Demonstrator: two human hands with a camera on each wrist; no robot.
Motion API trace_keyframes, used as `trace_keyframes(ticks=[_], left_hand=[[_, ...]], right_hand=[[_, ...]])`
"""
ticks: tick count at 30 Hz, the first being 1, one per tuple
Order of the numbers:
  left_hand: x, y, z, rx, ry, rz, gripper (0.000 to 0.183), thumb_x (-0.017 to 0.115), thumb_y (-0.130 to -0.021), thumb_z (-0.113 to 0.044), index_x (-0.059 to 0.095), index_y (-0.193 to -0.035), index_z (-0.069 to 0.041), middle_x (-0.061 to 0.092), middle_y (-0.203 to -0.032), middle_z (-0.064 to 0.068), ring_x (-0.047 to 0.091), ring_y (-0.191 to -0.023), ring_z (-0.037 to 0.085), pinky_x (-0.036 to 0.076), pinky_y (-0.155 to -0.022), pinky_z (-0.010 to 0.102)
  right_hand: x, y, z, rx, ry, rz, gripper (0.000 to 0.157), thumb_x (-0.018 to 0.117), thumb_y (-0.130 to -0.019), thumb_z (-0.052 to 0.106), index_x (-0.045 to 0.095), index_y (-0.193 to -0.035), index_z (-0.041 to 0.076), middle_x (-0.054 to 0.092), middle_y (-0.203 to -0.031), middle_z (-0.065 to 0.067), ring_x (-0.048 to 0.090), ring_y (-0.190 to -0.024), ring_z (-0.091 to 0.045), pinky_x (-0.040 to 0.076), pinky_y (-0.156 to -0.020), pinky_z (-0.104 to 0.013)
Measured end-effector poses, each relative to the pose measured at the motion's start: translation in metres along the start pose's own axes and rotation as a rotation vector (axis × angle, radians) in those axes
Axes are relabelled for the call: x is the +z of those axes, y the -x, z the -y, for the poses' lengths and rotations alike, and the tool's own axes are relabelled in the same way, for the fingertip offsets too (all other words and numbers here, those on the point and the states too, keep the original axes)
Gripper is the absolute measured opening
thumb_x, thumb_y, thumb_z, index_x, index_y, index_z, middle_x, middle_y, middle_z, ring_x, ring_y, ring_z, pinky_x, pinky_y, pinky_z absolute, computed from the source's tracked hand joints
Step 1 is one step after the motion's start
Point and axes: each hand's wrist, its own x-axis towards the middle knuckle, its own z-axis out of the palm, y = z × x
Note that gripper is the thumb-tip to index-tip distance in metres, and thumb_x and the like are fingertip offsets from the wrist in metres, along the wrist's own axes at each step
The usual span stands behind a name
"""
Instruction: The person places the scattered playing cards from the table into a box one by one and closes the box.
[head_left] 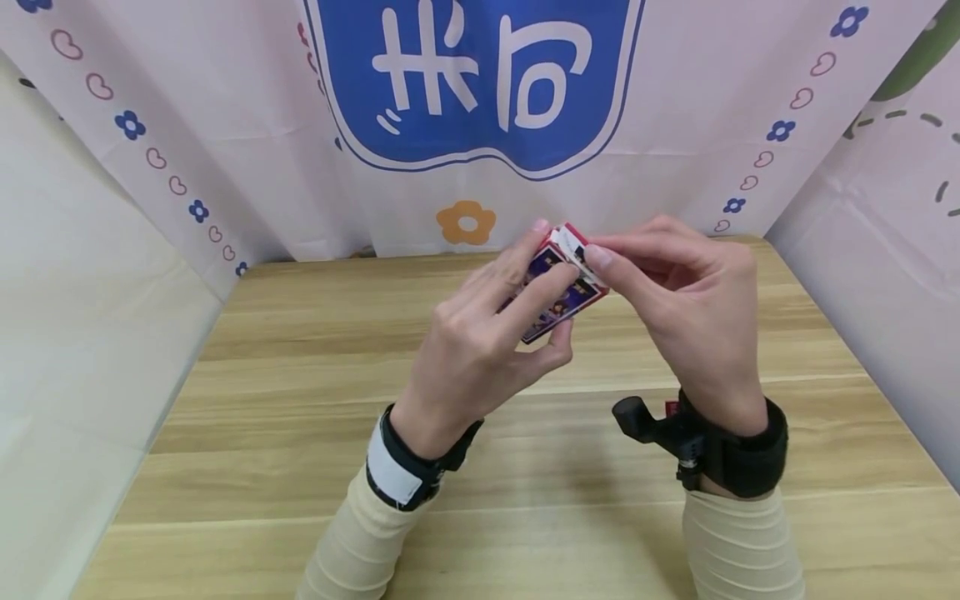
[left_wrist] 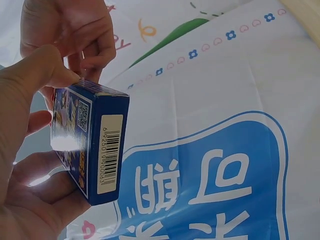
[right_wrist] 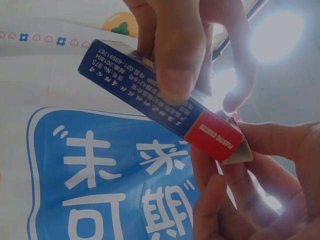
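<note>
In the head view a small playing card box (head_left: 587,292) is held above the table, its red-edged end with a white flap (head_left: 568,244) facing up and right. My left hand (head_left: 483,329) grips the box by its sides, fingers over the printed face. Thumb and fingertips of my right hand (head_left: 693,287) pinch at the flap end. The left wrist view shows the blue bottom of the box (left_wrist: 109,152) with a barcode. Seen from the right wrist, a narrow blue side (right_wrist: 130,90) ends in a red band lettered "PLASTIC COATED", and the end flap stands out. The inside is hidden.
A wooden table (head_left: 300,400) lies under both hands. Behind it hangs a white cloth (head_left: 247,183) with a blue sign and flower prints, and pale cloth walls (head_left: 90,333) enclose the sides. Each wrist wears a black strap; a camera mount (head_left: 660,429) sticks out from the right one.
</note>
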Motion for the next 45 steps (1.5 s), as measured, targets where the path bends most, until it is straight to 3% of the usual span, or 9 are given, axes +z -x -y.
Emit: trace_keyframes(ticks=[9, 18, 29, 35, 45], left_hand=[[0.000, 0.000, 0.000, 0.008, 0.017, 0.001, 0.041, 0.072, -0.074, -0.011, 0.061, -0.113, -0.002, 0.054, -0.127, 0.027, 0.050, -0.116, 0.029, 0.045, -0.092, 0.043], [0.000, 0.001, -0.001, -0.011, 0.016, 0.019, 0.043, 0.072, -0.075, -0.013, 0.061, -0.115, -0.002, 0.053, -0.127, 0.028, 0.052, -0.113, 0.030, 0.046, -0.092, 0.043], [0.000, 0.002, -0.001, -0.027, -0.012, 0.021, 0.045, 0.072, -0.076, -0.014, 0.060, -0.118, -0.003, 0.053, -0.128, 0.026, 0.055, -0.109, 0.030, 0.047, -0.091, 0.043], [0.000, 0.001, 0.000, -0.034, -0.026, 0.034, 0.046, 0.071, -0.076, -0.016, 0.059, -0.118, -0.003, 0.053, -0.128, 0.026, 0.056, -0.107, 0.031, 0.048, -0.090, 0.043], [0.000, 0.003, 0.002, -0.021, -0.019, 0.034, 0.045, 0.072, -0.075, -0.014, 0.060, -0.118, -0.003, 0.053, -0.129, 0.025, 0.056, -0.108, 0.031, 0.047, -0.091, 0.042]], right_hand=[[-0.001, 0.001, 0.000, -0.024, 0.031, 0.003, 0.013, 0.073, -0.078, -0.006, 0.073, -0.090, -0.005, 0.066, -0.074, -0.016, 0.055, -0.065, -0.020, 0.050, -0.060, -0.017], [0.007, 0.001, 0.007, -0.086, 0.206, -0.038, 0.012, 0.070, -0.074, -0.015, 0.072, -0.086, -0.010, 0.066, -0.070, -0.008, 0.057, -0.064, -0.017, 0.052, -0.065, -0.017], [0.006, 0.000, 0.006, -0.002, 0.193, -0.009, 0.012, 0.070, -0.079, -0.008, 0.072, -0.091, -0.008, 0.065, -0.073, -0.009, 0.060, -0.068, -0.020, 0.052, -0.068, -0.017], [0.010, -0.001, 0.004, -0.084, 0.239, -0.028, 0.010, 0.070, -0.076, -0.013, 0.071, -0.086, -0.011, 0.066, -0.071, -0.013, 0.060, -0.067, -0.016, 0.053, -0.067, -0.018], [0.003, -0.001, 0.004, 0.074, 0.180, 0.028, 0.012, 0.068, -0.084, -0.001, 0.072, -0.094, -0.005, 0.065, -0.078, -0.014, 0.058, -0.072, -0.024, 0.051, -0.068, -0.020]])
